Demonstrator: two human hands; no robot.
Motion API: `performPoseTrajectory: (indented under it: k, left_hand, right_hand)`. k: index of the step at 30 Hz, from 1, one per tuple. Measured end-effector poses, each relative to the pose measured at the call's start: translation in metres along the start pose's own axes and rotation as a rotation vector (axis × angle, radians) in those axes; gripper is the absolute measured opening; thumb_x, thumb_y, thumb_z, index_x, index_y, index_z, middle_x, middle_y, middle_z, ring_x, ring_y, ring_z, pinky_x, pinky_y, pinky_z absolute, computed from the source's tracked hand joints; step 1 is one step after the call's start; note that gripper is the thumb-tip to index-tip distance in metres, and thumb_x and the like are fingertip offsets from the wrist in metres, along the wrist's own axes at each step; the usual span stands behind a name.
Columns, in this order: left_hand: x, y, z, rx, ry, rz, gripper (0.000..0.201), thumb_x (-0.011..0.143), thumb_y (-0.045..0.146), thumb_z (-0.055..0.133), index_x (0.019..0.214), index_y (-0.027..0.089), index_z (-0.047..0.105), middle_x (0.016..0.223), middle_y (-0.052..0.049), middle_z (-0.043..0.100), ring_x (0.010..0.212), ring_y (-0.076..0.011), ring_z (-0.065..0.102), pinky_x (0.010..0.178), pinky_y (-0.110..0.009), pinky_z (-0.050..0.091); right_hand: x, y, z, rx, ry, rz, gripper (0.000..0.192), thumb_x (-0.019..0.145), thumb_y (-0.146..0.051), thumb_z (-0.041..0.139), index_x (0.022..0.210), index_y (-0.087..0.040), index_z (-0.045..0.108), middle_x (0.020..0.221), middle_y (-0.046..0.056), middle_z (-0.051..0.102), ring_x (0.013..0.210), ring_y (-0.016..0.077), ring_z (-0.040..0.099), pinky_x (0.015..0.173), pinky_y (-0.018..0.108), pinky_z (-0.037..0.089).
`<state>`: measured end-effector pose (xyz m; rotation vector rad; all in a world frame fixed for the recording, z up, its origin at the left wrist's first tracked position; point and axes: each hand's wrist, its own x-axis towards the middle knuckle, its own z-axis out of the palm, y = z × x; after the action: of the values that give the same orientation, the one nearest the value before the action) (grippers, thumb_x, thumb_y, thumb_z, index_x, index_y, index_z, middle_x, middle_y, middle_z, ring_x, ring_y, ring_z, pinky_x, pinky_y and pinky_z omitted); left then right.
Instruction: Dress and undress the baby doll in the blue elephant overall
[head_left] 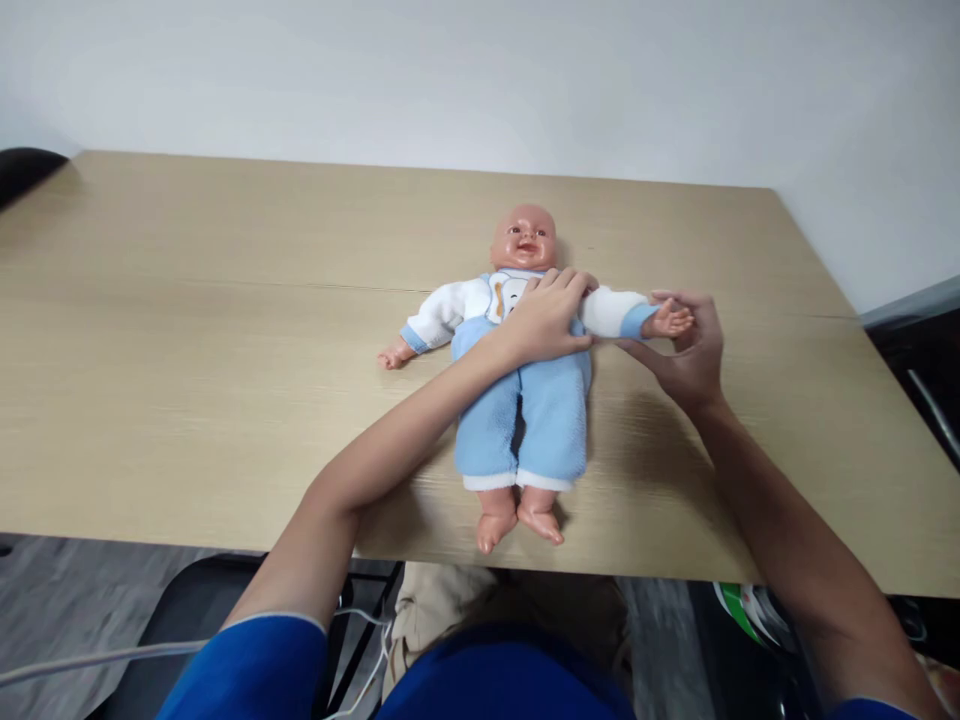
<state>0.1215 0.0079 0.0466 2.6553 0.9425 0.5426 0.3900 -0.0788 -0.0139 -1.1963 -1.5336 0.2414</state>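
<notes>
A baby doll (525,420) in light blue overalls with white sleeves lies on its back on the wooden table (187,330), head toward the wall. My left hand (546,318) rests flat on the doll's chest and shoulder. My right hand (686,350) grips the doll's outstretched arm at its small hand and blue cuff. The doll's other arm lies spread out to the left, untouched. Its bare feet point toward the table's near edge.
The table reaches from the white wall at the back to my lap. A dark chair seat (180,620) and white cables (90,660) are below the front edge at left. Dark furniture (922,370) stands to the right of the table.
</notes>
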Motion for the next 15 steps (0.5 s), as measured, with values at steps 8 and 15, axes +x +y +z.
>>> performPoseTrajectory:
  k: [8,15]
  left_hand:
    - [-0.005,-0.012,0.008,-0.061,0.093,0.033,0.052,0.104,0.042,0.07,0.15,0.017,0.074,0.153,-0.021,0.076,0.144,-0.0449,0.067,0.126,-0.063,0.052]
    - [-0.008,-0.045,0.017,-0.532,0.356,0.035,0.065,0.104,0.078,0.075,0.135,0.022,0.078,0.143,-0.015,0.083,0.14,-0.0398,0.073,0.13,-0.06,0.055]
  right_hand:
    - [-0.009,0.033,0.021,0.342,-0.189,0.265,0.106,0.083,-0.074,0.108,0.17,-0.039,0.058,0.158,0.012,0.075,0.143,0.0375,0.08,0.113,0.051,0.075]
    - [-0.016,0.021,0.026,0.091,-0.448,0.128,0.059,0.104,-0.075,0.089,0.144,-0.031,0.083,0.142,0.015,0.085,0.125,0.0361,0.083,0.114,0.059,0.072]
